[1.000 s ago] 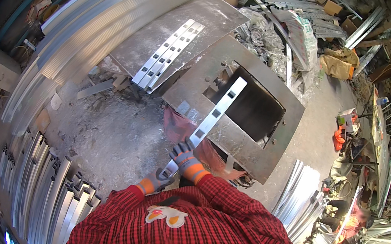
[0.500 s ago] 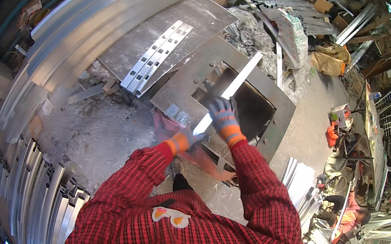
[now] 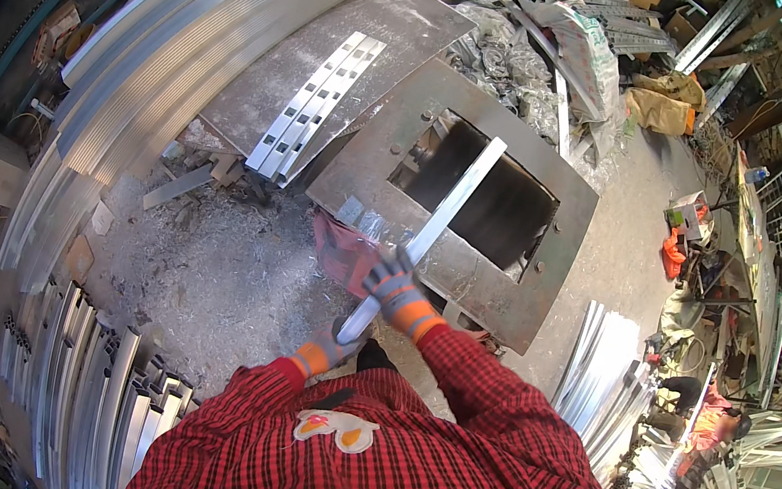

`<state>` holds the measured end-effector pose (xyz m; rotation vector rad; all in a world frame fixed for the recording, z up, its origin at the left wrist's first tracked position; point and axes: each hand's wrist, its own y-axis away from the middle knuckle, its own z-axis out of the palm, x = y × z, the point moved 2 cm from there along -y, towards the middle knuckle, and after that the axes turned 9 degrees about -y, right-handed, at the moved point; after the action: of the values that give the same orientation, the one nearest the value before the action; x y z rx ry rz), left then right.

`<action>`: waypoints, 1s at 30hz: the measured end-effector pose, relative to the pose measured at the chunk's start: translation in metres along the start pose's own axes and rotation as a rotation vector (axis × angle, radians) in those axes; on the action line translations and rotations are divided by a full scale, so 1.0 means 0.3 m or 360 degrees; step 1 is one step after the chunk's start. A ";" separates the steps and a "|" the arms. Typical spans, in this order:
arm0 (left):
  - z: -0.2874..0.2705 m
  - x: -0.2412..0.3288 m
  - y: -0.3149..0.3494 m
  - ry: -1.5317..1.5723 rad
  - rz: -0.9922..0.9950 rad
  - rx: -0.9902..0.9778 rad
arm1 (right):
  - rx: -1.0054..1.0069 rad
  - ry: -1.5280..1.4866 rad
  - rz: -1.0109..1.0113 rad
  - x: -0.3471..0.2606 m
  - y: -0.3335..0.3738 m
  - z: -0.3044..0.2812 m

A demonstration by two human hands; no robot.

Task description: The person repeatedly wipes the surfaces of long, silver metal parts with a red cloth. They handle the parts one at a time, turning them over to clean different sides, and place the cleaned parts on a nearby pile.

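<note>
A long silvery metal bar (image 3: 451, 205) slants from near my body up across the steel machine table (image 3: 557, 269). Its far stretch lies over the table's rectangular opening, where a dark, blurred drum (image 3: 507, 213) shows. My left hand (image 3: 329, 345), in a grey and orange glove, grips the near end of the bar, close to my body. Farther along, at the table's near edge, my gloved right hand (image 3: 393, 280) closes around the bar from above. The palm side of the right hand is hidden.
Several punched metal strips (image 3: 315, 107) lie on a dark board (image 3: 241, 101) beside the machine. Long metal profiles (image 3: 145, 96) lean at the left, with upright tubes (image 3: 87, 381) at lower left. More bars (image 3: 601, 362) stand at right. A person (image 3: 710, 424) works at far right.
Both hands have drawn back toward my body, and the bar has slid down with them. My right hand has left the opening for the table's near edge.
</note>
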<state>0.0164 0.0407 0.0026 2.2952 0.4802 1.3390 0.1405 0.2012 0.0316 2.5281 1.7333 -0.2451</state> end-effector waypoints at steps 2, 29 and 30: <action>0.000 -0.085 0.079 -0.0052 -0.0067 -0.0047 | 0.0091 -0.0164 -0.0004 -0.100 0.017 0.071; 0.018 0.047 -0.154 -0.0146 0.0027 0.0151 | 0.0818 -0.2055 0.1780 0.210 -0.026 0.093; 0.030 -0.010 -0.099 -0.0043 -0.0059 0.0064 | 0.0781 -0.2069 0.1776 0.140 -0.015 0.128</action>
<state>0.0208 0.0627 -0.0193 2.3221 0.5432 1.2903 0.1476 0.2359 -0.0132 2.1005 -0.2289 -1.7320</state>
